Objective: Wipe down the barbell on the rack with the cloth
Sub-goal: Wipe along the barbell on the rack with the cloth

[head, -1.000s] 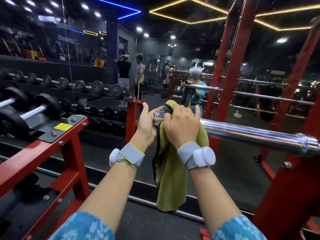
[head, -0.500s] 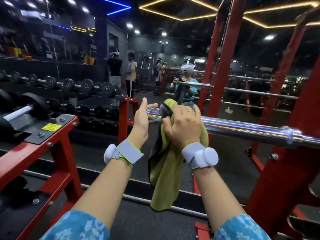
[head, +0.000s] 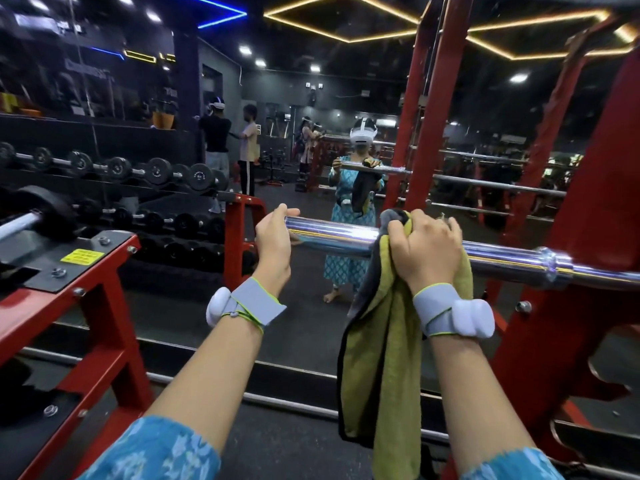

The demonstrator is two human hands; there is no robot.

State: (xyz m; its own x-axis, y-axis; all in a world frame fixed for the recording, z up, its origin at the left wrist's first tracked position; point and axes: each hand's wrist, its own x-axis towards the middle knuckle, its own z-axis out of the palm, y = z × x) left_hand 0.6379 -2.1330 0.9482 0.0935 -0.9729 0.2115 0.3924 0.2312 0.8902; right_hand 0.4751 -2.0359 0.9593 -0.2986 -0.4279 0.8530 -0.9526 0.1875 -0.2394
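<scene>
Nearest you, the loose tail of the cloth (head: 381, 358) hangs straight down from your right hand (head: 427, 251), yellow-green with a dark edge. Mind that tail. It dangles near the red rack (head: 588, 237), and I judge it could snag on the upright as you work rightward. Gather more of it into your palm if you can.

The fingers (head: 426, 221) of your right hand curl over the cloth and clamp it round the barbell (head: 332, 235), so fabric wraps the chrome where you grip. This is the working hand. Squeeze hard enough that the cloth touches all round the bar. Then slide along it, twisting your wrist so the underside gets wiped too.

Your left hand (head: 273, 240) grips the bare free end of the barbell, fingers hooked over the top. How the thumb lies I cannot tell. Use this hand only to steady the bar, so the sleeve does not spin under the cloth.

The barbell lies roughly level on the rack. Its free end juts out past the rack's left side, and its collar (head: 554, 266) sits just left of the upright. The stretch between your 2 hands looks bright. The run from your right hand to the collar seems the part to cover next.

Further off, rows of dumbbells (head: 157, 171) line the left wall, and a mirror (head: 346, 98) faces you. Glance at its reflection to check the bar's far side for streaks.
</scene>
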